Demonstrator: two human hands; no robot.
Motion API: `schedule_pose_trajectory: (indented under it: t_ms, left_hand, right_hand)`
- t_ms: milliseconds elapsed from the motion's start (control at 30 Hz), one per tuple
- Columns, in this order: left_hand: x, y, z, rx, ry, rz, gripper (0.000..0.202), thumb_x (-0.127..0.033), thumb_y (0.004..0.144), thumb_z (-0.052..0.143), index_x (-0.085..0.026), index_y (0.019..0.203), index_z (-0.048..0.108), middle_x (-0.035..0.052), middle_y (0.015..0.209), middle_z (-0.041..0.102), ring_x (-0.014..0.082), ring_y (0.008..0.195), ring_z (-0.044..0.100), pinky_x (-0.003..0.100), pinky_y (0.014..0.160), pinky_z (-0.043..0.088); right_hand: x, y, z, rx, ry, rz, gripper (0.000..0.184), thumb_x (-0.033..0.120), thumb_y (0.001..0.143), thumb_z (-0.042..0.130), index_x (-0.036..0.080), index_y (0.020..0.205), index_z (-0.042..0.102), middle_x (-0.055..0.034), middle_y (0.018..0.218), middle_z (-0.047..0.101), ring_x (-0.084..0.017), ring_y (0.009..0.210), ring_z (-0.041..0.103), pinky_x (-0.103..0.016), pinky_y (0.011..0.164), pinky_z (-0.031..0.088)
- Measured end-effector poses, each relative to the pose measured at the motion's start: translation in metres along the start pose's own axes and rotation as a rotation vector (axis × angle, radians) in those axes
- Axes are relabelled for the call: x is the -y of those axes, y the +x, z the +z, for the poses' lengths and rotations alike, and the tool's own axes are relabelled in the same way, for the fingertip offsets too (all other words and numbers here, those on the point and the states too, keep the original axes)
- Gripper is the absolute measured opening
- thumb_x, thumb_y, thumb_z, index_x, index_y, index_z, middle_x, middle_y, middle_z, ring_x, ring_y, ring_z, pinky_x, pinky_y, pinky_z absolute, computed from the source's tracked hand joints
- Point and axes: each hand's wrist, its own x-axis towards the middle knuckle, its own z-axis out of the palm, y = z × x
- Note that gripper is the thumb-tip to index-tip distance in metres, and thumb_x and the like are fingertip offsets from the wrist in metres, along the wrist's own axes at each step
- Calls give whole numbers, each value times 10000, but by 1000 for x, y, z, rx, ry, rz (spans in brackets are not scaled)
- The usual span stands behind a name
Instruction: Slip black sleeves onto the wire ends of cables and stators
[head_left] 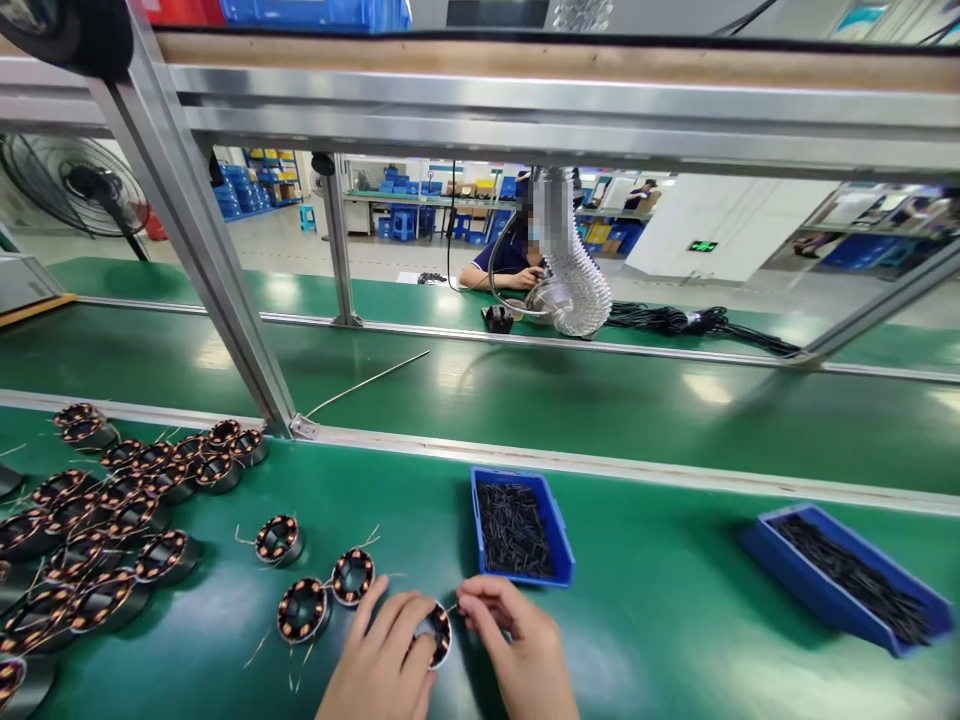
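Note:
My left hand is curled round a small round motor coil with copper windings, held at the near edge of the green bench. My right hand is just right of it, its fingertips pinched at a thin wire lead coming off the coil. Three more coils with loose leads lie on the mat to the left of my hands. A small blue tray of short black tubes sits just beyond my right hand.
Several coils are heaped at the left. A second blue tray of black tubes lies at the right. A slanted aluminium frame post rises from the bench. Across a green conveyor a person sits by a ribbed hose.

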Motion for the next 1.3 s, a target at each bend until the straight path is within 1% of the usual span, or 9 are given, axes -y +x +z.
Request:
schedule_pose_trajectory:
  t_ms: [200, 367, 533, 700, 767, 867, 967, 1067, 1300]
  left_hand:
    - [-1, -1, 3, 29, -4, -26, 134, -127, 897, 497, -224, 901, 589, 8, 1088, 723, 195, 1004, 656, 373, 1005, 461]
    - [-2, 0, -2, 57, -3, -50, 151, -108, 888, 484, -221, 899, 583, 12, 1101, 716, 209, 1006, 650, 384, 935, 477]
    - [-3, 0, -4, 117, -11, -40, 174, -82, 863, 496, -213, 928, 591, 32, 1111, 699, 226, 1013, 635, 391, 901, 499]
    - [-2, -3, -3, 140, -10, -41, 153, -84, 850, 529, -205, 924, 586, 50, 1119, 680, 240, 1017, 621, 387, 862, 526]
    - [-1, -4, -2, 146, -10, -40, 151, -80, 846, 526, -205, 911, 581, 51, 1125, 678, 240, 1021, 618, 385, 856, 532]
    - [-2, -4, -1, 135, -7, -46, 149, -84, 849, 515, -210, 895, 579, 52, 1113, 683, 239, 1014, 619, 382, 845, 542]
    - [-2, -4, -2, 146, -7, -58, 161, -82, 849, 505, -210, 906, 585, 52, 1098, 689, 237, 994, 626, 372, 827, 556]
    - [-2, -8, -2, 190, -22, -86, 176, -72, 842, 520, -204, 935, 590, 60, 1114, 683, 241, 1002, 626, 360, 809, 576]
    - [-6, -16, 9, 232, -20, -129, 201, -33, 876, 534, -190, 979, 607, 90, 1184, 648, 235, 1067, 634, 321, 820, 599]
  right_hand:
    - [1, 3, 0, -48, -49, -135, 287, 471, 917, 683, 216, 811, 763, -44, 734, 772, -165, 612, 749, -180, 590, 615]
    - [0, 0, 0, -33, -87, -162, 207, 380, 931, 676, 228, 816, 757, -27, 752, 767, -149, 634, 741, -161, 608, 602]
    - [1, -2, 6, 18, -79, -135, 194, 359, 917, 687, 229, 795, 762, -14, 717, 761, -142, 620, 728, -157, 606, 589]
    - [1, 1, 8, 16, -15, 25, 253, 460, 852, 748, 221, 773, 777, -53, 769, 803, -187, 665, 762, -202, 637, 616]
    - [2, 4, 4, -13, -25, 31, 274, 479, 852, 743, 216, 781, 775, -70, 795, 807, -206, 693, 768, -228, 645, 625]
    - [3, 6, -5, -9, -165, -153, 204, 384, 923, 672, 226, 878, 793, -78, 836, 793, -212, 743, 752, -261, 676, 619]
    - [0, 6, -15, 150, -289, -337, 212, 223, 962, 585, 254, 1017, 787, -66, 859, 766, -200, 776, 720, -273, 709, 605]
    - [-8, 0, -23, 258, -319, -387, 289, 127, 947, 570, 267, 1113, 761, -53, 858, 742, -188, 777, 701, -268, 706, 600]
    - [-29, -15, -23, 331, -259, -470, 489, 76, 923, 588, 317, 1341, 668, -28, 809, 715, -172, 727, 693, -251, 677, 605]
